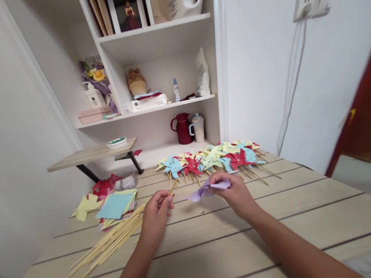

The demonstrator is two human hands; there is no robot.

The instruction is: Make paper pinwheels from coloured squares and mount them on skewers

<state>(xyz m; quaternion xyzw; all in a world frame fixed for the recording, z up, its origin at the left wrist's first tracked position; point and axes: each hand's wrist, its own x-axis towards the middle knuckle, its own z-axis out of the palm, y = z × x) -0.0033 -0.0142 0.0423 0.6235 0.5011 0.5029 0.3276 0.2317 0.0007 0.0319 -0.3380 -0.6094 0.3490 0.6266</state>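
Observation:
My left hand (158,211) is closed in a pinch on a thin wooden stick (173,186) that points up and away. My right hand (231,191) is closed on a folded purple paper pinwheel (201,192), held just above the wooden table (278,217). A tiny bead (202,211) lies on the table below the purple paper. Left of my left hand lies a bundle of wooden sticks (113,241). Beyond both hands a heap of finished pinwheels (213,159) in blue, red, yellow and green rests on sticks.
A stack of coloured paper squares (116,207) and red scraps (104,186) sit at the table's left. Behind stand a small wooden shelf-table (88,156), white shelves (163,108) with a red jug (182,128), a cup and bottles. A dark red door (367,117) is at right.

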